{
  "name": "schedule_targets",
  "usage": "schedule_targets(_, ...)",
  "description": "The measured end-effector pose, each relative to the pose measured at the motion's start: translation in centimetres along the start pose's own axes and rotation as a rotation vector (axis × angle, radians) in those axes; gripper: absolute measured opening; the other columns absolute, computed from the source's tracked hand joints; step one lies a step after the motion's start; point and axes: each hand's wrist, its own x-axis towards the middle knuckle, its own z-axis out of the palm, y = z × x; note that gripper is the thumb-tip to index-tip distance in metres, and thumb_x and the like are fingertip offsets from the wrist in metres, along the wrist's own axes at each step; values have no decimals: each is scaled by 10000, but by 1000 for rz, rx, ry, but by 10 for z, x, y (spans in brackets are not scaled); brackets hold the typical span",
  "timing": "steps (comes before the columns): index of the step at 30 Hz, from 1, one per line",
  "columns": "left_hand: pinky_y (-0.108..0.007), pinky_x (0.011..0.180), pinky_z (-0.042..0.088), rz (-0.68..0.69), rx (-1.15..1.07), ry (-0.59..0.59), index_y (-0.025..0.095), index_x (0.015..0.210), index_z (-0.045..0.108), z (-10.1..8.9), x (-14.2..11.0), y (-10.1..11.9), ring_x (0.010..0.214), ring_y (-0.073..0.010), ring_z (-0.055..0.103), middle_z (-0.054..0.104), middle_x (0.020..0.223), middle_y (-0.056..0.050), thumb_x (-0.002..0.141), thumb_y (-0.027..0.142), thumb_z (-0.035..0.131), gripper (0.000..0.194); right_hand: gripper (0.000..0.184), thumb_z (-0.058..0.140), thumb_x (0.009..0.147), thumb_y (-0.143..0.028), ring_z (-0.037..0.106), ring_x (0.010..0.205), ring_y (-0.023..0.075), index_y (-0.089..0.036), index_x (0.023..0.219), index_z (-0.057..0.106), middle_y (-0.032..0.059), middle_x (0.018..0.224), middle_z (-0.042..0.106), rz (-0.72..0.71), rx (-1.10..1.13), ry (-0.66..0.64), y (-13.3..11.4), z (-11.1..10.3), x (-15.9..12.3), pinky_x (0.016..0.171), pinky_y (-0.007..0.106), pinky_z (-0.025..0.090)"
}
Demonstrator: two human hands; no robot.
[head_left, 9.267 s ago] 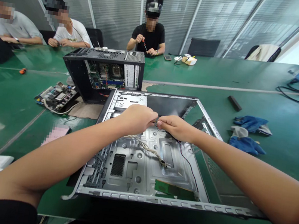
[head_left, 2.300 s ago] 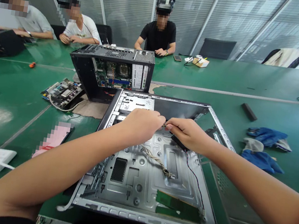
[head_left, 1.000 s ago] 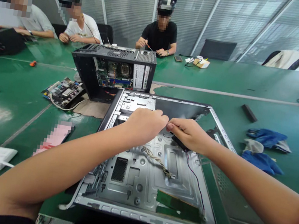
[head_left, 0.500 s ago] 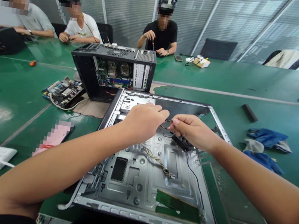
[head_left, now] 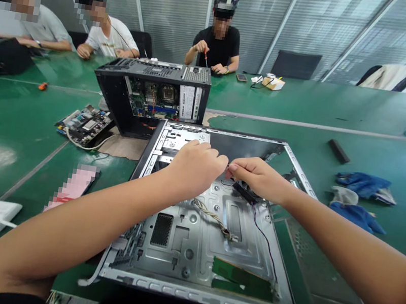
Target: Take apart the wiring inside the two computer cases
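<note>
An open metal computer case (head_left: 203, 244) lies on its side in front of me. Above its inside, my left hand (head_left: 198, 169) is closed, knuckles up, its fingertips largely hidden. My right hand (head_left: 260, 179) pinches at the same spot, fingertips nearly touching the left ones. Between them runs a thin dark cable (head_left: 227, 175), mostly covered by the fingers. Just below the right hand sits a black part (head_left: 245, 193) with a thin wire (head_left: 264, 239) running down from it. A twisted beige cable bundle (head_left: 214, 216) and green memory sticks (head_left: 243, 276) lie on the case floor.
Behind the case stands another computer case (head_left: 108, 91) with its board showing. A loose motherboard (head_left: 89, 126) and a pink phone-like object (head_left: 74, 185) lie left; blue gloves (head_left: 363, 187) and a dark bar (head_left: 338, 151) lie right. Across the table (head_left: 310, 107), a person (head_left: 218, 41) holds a screwdriver.
My hands have drawn closer together, so less of the cable shows between the fingers. The view has shifted very slightly. The person opposite has moved the screwdriver a little.
</note>
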Motion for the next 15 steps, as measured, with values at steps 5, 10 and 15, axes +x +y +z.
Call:
schedule_targets(5,-318,648,334,-32,-39,-70,157,872,677,2,3,-1,725,-175,610,704,776,-68,927,178,524,164,430,426,931,-519,452,626,150,-186,720,598,2,641,521,-44,-119,17,-2,0,0,628,297,331)
schedule_targets(10,-314,616,316,-66,-75,-141,165,903,703,1,6,-5,720,-174,620,717,799,-73,956,237,517,206,403,418,928,-489,456,626,147,-186,724,590,1,645,534,-67,-181,61,-5,2,0,638,294,326)
schedule_targets(15,-296,607,319,-70,-81,-154,179,922,700,-5,6,-7,696,-157,612,723,785,-48,941,326,590,184,416,412,928,-499,409,595,134,-186,718,585,-17,614,486,-43,-159,68,-4,4,0,613,290,306)
